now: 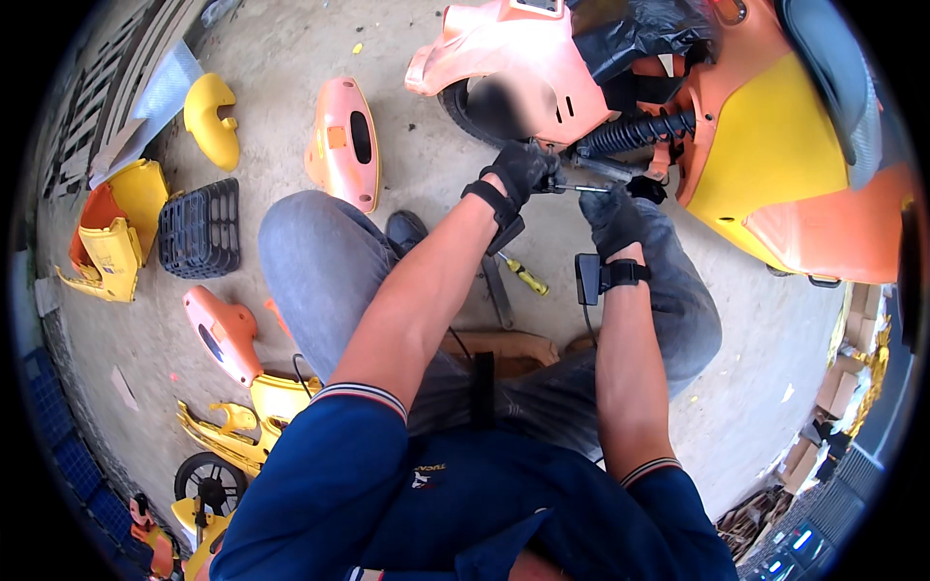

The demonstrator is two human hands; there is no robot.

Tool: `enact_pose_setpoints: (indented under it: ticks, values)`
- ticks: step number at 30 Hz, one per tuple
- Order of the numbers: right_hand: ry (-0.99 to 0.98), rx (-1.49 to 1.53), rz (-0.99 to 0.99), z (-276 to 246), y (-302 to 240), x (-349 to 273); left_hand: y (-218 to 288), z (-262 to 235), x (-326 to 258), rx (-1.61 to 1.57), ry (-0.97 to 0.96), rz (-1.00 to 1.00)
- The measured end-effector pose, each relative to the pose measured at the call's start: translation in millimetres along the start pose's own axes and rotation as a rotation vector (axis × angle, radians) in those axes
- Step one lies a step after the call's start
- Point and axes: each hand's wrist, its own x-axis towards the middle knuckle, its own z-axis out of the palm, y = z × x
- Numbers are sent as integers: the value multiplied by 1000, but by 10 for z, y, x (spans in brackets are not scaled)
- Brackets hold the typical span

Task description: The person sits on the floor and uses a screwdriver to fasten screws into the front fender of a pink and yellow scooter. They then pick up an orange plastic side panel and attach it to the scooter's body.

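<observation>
My left hand, in a black glove, is closed near the underside of a pink and yellow scooter. A thin metal rod spans the gap between my hands, one end at my left fingers and the other at my right. My right hand, also gloved, has its fingers closed round the rod's right end; whether the rod is a tool's shaft, I cannot tell. Just beyond my hands is the scooter's black coil spring. A yellow-handled screwdriver lies on the floor between my legs, beside a dark flat bar.
Left of my knees lie a pink body panel, a yellow fender, a black basket and yellow panels. Another pink panel and a wheel are at lower left. Cardboard boxes stand at the right.
</observation>
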Motion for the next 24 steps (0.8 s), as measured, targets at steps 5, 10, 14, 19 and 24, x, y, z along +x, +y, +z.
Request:
enact_pose_setpoints:
  ticks: [5,10,14,19,24]
  values:
    - [-360,-247,43,-426,553,618,-3,-1,24,53,76,16]
    - [-450,-346,358,-350,874,637,-17,-21,45,74,93,38]
    - [-542,-895,-100,-42,1209,467,14,-45,11,37,76,12]
    - [-378,-772,-148,203,1290,468,76,-52,-29,35,21,34]
    - [-293,-1591,-591,-234,1067,273,92,-35,-31,13,22,-59]
